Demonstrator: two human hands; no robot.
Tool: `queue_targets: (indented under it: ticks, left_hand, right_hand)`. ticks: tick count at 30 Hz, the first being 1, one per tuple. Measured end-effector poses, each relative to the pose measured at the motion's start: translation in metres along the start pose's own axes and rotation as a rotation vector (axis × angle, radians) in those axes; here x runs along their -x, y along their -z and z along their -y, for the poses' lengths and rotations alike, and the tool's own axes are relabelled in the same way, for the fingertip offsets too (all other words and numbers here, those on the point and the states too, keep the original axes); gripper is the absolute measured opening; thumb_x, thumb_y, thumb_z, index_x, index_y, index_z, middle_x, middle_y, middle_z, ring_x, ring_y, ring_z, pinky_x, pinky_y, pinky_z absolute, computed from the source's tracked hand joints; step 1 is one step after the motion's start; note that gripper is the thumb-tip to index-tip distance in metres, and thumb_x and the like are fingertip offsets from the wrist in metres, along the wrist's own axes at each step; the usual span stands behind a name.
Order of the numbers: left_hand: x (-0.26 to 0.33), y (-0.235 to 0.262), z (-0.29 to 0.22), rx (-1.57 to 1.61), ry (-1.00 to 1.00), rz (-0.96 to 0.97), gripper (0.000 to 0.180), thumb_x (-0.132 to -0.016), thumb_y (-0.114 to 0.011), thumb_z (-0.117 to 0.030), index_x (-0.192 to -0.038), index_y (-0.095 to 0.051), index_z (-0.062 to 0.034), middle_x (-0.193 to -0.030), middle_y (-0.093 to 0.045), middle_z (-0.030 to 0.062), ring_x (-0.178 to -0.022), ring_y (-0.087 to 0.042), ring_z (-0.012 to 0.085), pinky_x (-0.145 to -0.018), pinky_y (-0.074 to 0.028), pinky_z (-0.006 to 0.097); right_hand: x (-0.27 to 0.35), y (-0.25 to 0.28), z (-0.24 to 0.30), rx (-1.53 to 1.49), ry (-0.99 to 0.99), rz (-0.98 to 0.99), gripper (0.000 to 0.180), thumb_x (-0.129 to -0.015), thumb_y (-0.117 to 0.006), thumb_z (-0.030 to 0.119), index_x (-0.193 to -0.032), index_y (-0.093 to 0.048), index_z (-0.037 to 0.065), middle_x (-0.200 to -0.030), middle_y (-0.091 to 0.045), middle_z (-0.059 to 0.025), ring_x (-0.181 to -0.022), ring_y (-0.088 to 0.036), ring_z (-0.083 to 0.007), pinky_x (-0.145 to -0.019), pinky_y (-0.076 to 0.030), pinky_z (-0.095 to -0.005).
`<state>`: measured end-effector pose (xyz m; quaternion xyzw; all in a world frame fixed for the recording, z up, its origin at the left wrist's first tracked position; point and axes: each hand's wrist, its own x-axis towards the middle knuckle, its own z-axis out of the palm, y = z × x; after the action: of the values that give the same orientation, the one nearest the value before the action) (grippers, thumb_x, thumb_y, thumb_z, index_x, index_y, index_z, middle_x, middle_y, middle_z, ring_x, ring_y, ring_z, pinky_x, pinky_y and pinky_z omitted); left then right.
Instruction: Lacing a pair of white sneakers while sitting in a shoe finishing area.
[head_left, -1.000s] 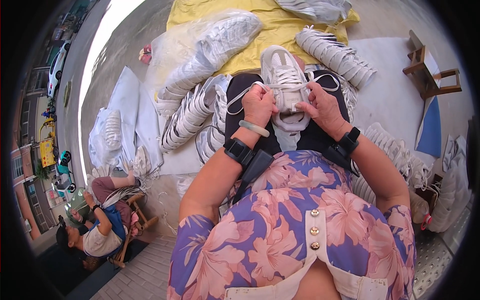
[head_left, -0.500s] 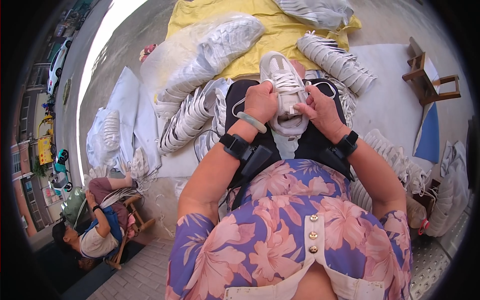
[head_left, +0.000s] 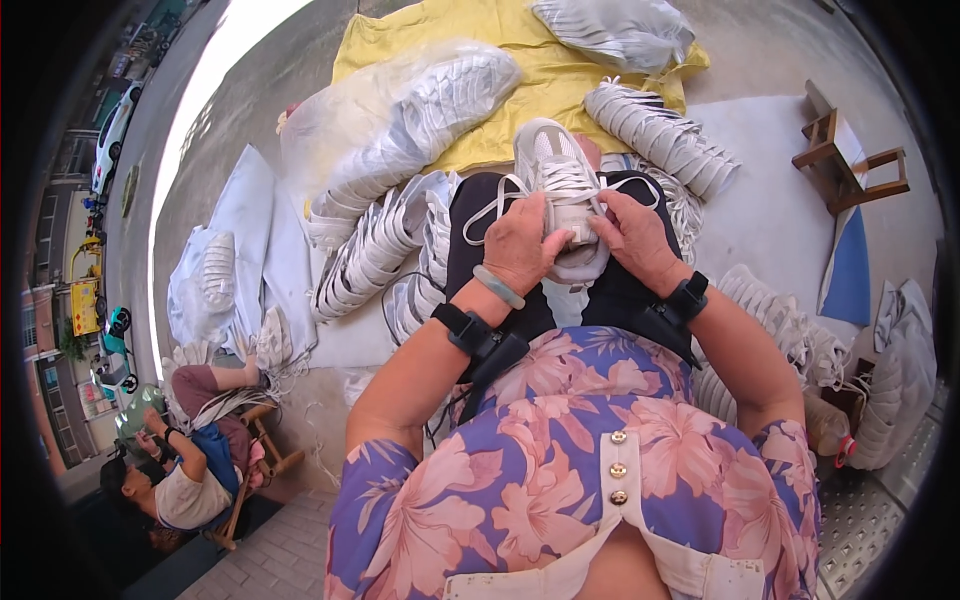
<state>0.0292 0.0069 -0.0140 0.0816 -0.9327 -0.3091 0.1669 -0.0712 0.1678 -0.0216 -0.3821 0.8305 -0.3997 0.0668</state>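
Note:
A white-and-grey sneaker (head_left: 562,172) stands on my lap between my knees, toe pointing away from me. White laces run across its front, with loose loops out to both sides; one lace loop (head_left: 490,212) lies beside my left hand. My left hand (head_left: 518,242) is closed on the left side of the shoe's opening, thumb over the tongue. On the opposite side, my right hand (head_left: 637,238) grips the edge by the upper eyelets, thumb and fingers bent inward. Its fingertips are partly hidden against the shoe.
Nested rows of white shoe uppers (head_left: 370,250) lie left of my legs, and another stack (head_left: 660,135) lies ahead right. A plastic-wrapped bundle (head_left: 440,105) rests on yellow sheeting (head_left: 400,35). A wooden stool (head_left: 850,165) stands at right. Another person (head_left: 190,480) sits at lower left.
Both hands have shifted toward the shoe's opening. My left thumb now lies over the tongue, and my right hand has moved off it to the side edge. The left lace loop shows more fully.

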Motion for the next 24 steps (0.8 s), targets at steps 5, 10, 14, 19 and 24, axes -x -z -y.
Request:
queue_targets:
  ticks: [5,10,14,19,24]
  left_hand:
    - [0.006,-0.005,0.009,-0.005,0.107,0.032,0.033,-0.073,-0.063,-0.019,-0.098,-0.052,-0.0008,-0.074,-0.056,0.0147,-0.065,-0.056,0.0305,-0.060,-0.045,0.037]
    - [0.005,-0.012,0.015,0.076,0.082,-0.102,0.020,-0.077,-0.057,-0.014,-0.091,-0.055,0.0007,-0.075,-0.058,0.0152,-0.066,-0.057,0.0308,-0.061,-0.046,0.036]
    - [0.002,-0.012,0.021,0.221,0.117,-0.103,0.015,-0.081,-0.052,-0.010,-0.089,-0.060,0.0006,-0.077,-0.061,0.0163,-0.068,-0.060,0.0274,-0.061,-0.046,0.032]
    - [-0.001,-0.007,0.021,0.337,0.241,-0.015,0.015,-0.081,-0.052,-0.009,-0.091,-0.060,-0.0005,-0.075,-0.061,0.0165,-0.067,-0.061,0.0235,-0.061,-0.046,0.029]
    - [0.005,-0.007,0.012,0.103,0.041,-0.131,0.021,-0.078,-0.056,-0.010,-0.097,-0.059,-0.0010,-0.079,-0.061,0.0171,-0.071,-0.061,0.0297,-0.063,-0.048,0.033]
  right_hand:
    - [-0.010,0.002,0.023,0.207,0.304,-0.057,0.015,-0.071,-0.061,0.015,-0.083,-0.057,0.007,-0.072,-0.051,-0.0077,-0.072,-0.055,-0.0261,-0.062,-0.043,-0.0376]
    - [-0.027,-0.015,0.033,0.303,0.371,0.055,0.010,-0.071,-0.060,0.017,-0.073,-0.056,0.009,-0.070,-0.054,-0.0055,-0.070,-0.055,-0.0240,-0.060,-0.040,-0.0361]
    - [-0.039,-0.025,0.033,0.359,0.317,0.118,0.009,-0.070,-0.060,0.016,-0.072,-0.055,0.008,-0.070,-0.053,-0.0056,-0.068,-0.054,-0.0248,-0.060,-0.039,-0.0355]
    - [-0.046,-0.025,0.036,0.487,0.539,0.133,0.009,-0.065,-0.059,0.016,-0.072,-0.057,0.010,-0.069,-0.055,-0.0037,-0.069,-0.056,-0.0207,-0.063,-0.038,-0.0346]
    - [-0.022,0.010,0.028,0.420,0.638,0.119,0.006,-0.064,-0.058,0.014,-0.067,-0.053,0.012,-0.063,-0.048,-0.0021,-0.063,-0.050,-0.0196,-0.062,-0.034,-0.0332]
